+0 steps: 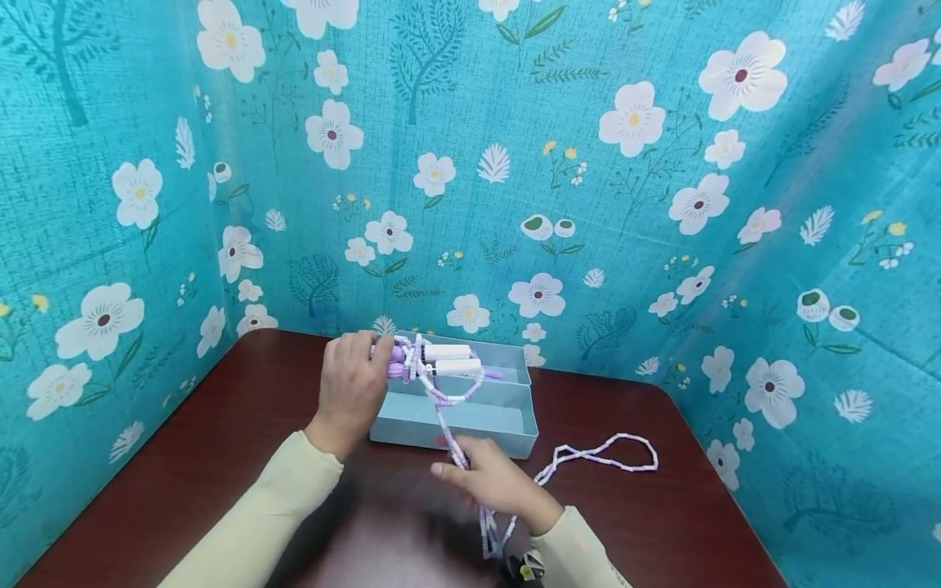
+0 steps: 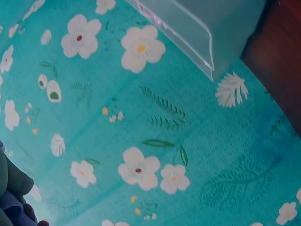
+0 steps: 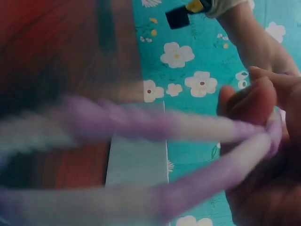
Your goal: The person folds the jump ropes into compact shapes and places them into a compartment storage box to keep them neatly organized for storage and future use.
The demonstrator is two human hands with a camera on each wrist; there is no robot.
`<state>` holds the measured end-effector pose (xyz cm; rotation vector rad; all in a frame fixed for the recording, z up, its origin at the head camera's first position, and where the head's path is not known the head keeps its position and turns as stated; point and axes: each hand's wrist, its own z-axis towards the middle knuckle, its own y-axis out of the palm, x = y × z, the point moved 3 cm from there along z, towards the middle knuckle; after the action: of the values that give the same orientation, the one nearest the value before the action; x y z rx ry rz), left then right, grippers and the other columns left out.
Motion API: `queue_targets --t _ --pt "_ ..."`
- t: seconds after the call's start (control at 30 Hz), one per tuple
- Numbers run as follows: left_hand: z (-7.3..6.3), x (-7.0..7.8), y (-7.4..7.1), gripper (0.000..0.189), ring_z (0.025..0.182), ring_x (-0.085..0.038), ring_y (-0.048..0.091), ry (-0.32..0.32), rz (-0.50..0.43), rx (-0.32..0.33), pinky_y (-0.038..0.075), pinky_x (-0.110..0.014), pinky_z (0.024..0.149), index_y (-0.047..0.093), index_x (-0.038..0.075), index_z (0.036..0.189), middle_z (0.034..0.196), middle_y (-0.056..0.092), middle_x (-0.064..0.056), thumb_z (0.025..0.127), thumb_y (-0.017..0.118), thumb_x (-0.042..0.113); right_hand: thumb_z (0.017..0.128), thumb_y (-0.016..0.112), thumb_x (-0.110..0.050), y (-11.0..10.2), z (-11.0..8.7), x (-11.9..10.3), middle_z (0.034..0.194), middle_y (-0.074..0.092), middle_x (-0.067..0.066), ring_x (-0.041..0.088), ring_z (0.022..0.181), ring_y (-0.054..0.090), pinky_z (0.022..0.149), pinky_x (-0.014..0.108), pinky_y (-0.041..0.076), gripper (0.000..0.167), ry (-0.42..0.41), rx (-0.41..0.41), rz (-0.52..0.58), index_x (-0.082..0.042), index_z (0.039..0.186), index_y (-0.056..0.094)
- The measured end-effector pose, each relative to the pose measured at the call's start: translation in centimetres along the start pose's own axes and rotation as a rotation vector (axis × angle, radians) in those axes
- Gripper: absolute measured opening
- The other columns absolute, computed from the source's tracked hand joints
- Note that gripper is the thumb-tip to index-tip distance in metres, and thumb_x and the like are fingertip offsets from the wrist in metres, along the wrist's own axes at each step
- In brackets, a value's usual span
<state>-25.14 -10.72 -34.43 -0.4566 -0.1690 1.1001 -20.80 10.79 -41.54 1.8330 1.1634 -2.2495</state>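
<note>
A beaded jump rope in purple and white has its two handles side by side, white at one end and purple at the other. My left hand grips the purple ends above a pale blue box. Rope is wound around the handles beside that hand. Lower and to the right, my right hand holds the strands that run down from the handles. In the right wrist view, blurred rope strands pass into the curled right fingers. Only some left fingers show in the left wrist view.
The open box stands near the back edge of a dark brown table, with a second section behind it. A loose loop of the rope lies on the table to the right. Floral turquoise cloth hangs behind and at both sides.
</note>
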Motion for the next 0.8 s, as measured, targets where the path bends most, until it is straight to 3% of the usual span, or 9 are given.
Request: queue_targets --t 0.07,0.17,0.3,0.47,0.67,0.8 --pt "0.0 -0.5 -0.1 0.021 0.077 -0.033 0.051 -0.018 0.02 -0.008 0.041 -0.045 0.065 0.057 0.0 0.108 0.09 0.053 -0.018 0.088 0.063 0.0 0.093 0.065 -0.035 0.3 -0.4 -0.1 0.053 0.051 -0.002 0.01 0.042 0.048 0.041 0.028 0.042 0.037 0.007 -0.019 -0.018 -0.014 0.123 0.061" --pt "-0.1 -1.0 0.0 0.024 0.077 -0.034 0.049 -0.029 0.053 -0.026 0.04 -0.045 0.065 0.057 0.0 0.109 0.089 0.052 -0.019 0.087 0.065 0.001 0.093 0.064 -0.039 0.0 -1.1 -1.0 0.057 0.049 -0.008 0.006 0.052 0.049 0.048 0.026 0.044 0.036 -0.049 -0.003 -0.151 -0.015 0.12 0.065" --pt "-0.7 -1.3 0.5 0.035 0.078 -0.033 0.049 -0.035 0.087 -0.068 0.041 -0.045 0.066 0.057 0.0 0.11 0.089 0.052 -0.018 0.08 0.075 0.004 0.094 0.062 -0.042 -1.3 -1.8 -3.6 0.062 0.045 -0.015 0.003 0.062 0.046 0.054 0.022 0.041 0.026 -0.192 0.057 -0.326 -0.019 0.103 0.069" --pt "-1.3 -1.0 1.0 0.036 0.08 -0.033 0.05 -0.024 0.083 -0.088 0.041 -0.045 0.067 0.058 0.001 0.107 0.089 0.052 -0.018 0.078 0.077 0.002 0.095 0.06 -0.041 -2.9 -2.3 -6.4 0.061 0.039 -0.016 0.001 0.056 0.038 0.05 0.019 0.035 0.02 -0.335 0.089 -0.434 -0.027 0.081 0.056" --pt "-1.9 -0.2 1.5 0.021 0.082 -0.035 0.052 0.037 0.068 -0.105 0.041 -0.047 0.069 0.058 0.002 0.106 0.089 0.052 -0.018 0.087 0.066 0.001 0.096 0.059 -0.038 -4.5 -1.9 -8.6 0.06 0.036 -0.015 0.001 0.055 0.036 0.049 0.017 0.032 0.027 -0.449 0.104 -0.555 -0.024 0.075 0.05" --pt "-2.5 0.7 1.7 0.028 0.081 -0.034 0.052 0.108 0.047 -0.077 0.043 -0.046 0.069 0.058 0.003 0.105 0.09 0.054 -0.018 0.081 0.073 0.003 0.098 0.056 -0.04 -5.8 -1.5 -9.7 0.06 0.039 -0.015 0.0 0.053 0.037 0.049 0.019 0.035 0.025 -0.463 0.108 -0.604 -0.023 0.079 0.054"
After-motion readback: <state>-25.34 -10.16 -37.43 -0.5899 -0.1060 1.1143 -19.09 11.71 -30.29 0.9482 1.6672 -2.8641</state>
